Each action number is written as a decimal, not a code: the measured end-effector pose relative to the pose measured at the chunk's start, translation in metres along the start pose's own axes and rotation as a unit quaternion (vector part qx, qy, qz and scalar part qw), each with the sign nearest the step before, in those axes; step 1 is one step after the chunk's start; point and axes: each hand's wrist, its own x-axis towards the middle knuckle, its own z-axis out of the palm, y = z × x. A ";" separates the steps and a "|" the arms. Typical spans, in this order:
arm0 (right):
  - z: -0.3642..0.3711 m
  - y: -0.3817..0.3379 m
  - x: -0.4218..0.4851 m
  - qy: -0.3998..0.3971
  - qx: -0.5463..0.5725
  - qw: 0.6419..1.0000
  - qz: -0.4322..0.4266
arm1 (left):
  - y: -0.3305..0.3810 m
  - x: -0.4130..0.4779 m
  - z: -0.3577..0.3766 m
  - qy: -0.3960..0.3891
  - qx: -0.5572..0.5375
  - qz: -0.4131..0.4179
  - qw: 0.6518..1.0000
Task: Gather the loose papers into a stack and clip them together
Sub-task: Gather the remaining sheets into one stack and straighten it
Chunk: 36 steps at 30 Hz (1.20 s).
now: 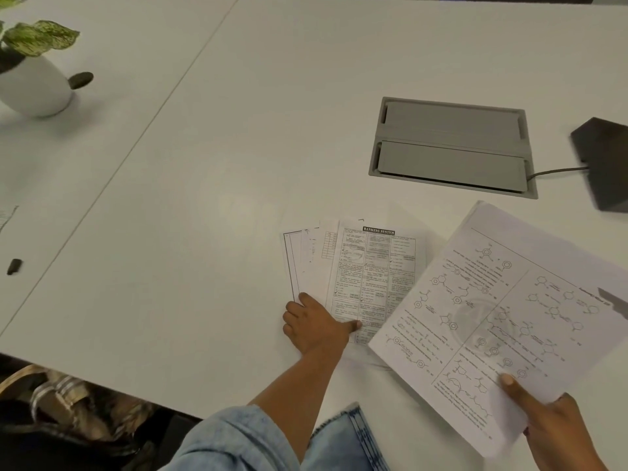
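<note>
Several printed sheets [360,266] lie fanned out on the white table [204,198], the top one headed "Banking System". My left hand [314,326] rests flat on their lower left corner, fingers spread, pressing them down. A sheet of chemistry diagrams [509,311] is lifted and tilted at the right, overlapping the fan's right edge. My right hand [547,423] pinches its near corner, thumb on top. A small dark object [14,266], possibly a clip, lies far left on the neighbouring table.
A grey cable hatch [452,147] is set in the table behind the papers. A dark device [605,164] with a cord sits at the right edge. A potted plant [30,69] stands far left, and another paper edge [6,215] shows at the left border.
</note>
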 end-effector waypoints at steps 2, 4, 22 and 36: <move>0.002 -0.002 0.001 0.011 0.005 1.000 0.007 | 0.001 0.000 -0.002 -0.005 0.008 -0.005 1.000; 0.002 -0.002 0.001 0.014 0.005 1.000 -0.003 | 0.001 0.000 -0.005 -0.011 0.013 -0.007 1.000; -0.007 0.003 0.001 0.033 0.013 0.999 -0.023 | -0.019 0.017 -0.015 -0.127 -0.192 -0.018 0.973; -0.013 -0.001 0.006 0.045 0.028 0.999 -0.012 | -0.042 0.031 -0.041 -0.163 -0.403 0.056 0.899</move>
